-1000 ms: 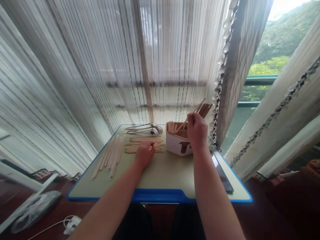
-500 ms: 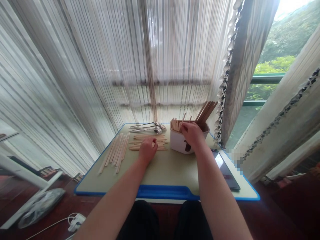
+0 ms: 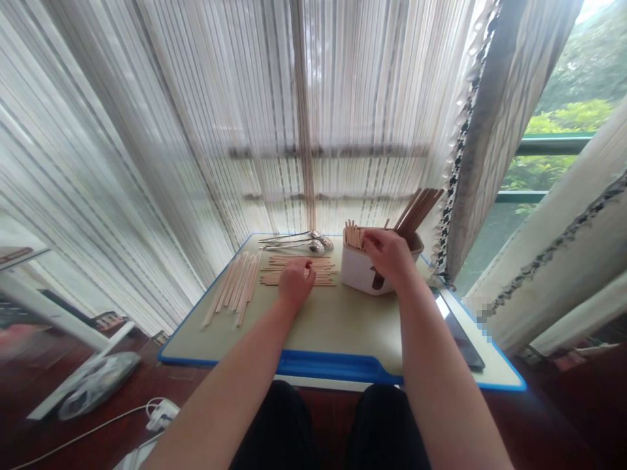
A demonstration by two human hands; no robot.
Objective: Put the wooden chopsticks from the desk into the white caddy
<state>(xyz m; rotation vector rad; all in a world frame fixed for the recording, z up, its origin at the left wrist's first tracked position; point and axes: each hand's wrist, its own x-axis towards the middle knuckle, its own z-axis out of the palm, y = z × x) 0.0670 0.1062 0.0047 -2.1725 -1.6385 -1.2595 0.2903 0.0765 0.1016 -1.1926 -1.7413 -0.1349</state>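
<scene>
My right hand [image 3: 386, 251] is at the rim of a white caddy [image 3: 358, 269] with a brown edge, its fingers pinched beside short pale wooden sticks [image 3: 351, 234] standing in the left end. What lies between the fingertips is hidden. Longer brown chopsticks [image 3: 418, 212] lean out of the caddy's right end. My left hand [image 3: 296, 277] rests over a row of thin wooden sticks [image 3: 323, 277] lying crosswise on the table; its fingers are curved, with a gap between thumb and forefinger. Left of it lie several sticks in clear wrappers [image 3: 238, 284].
Metal spoons [image 3: 317, 245] lie at the back of the table [image 3: 343, 333], which has a blue edge. A dark tablet [image 3: 460, 336] lies at the right. Striped curtains [image 3: 235, 98] hang behind. A white plug [image 3: 161, 414] with its cord is on the floor at lower left.
The stick that rose above my right hand no longer shows there; the hand stays at the caddy's left end. My left hand stays over the row. The whole view has shifted slightly.
</scene>
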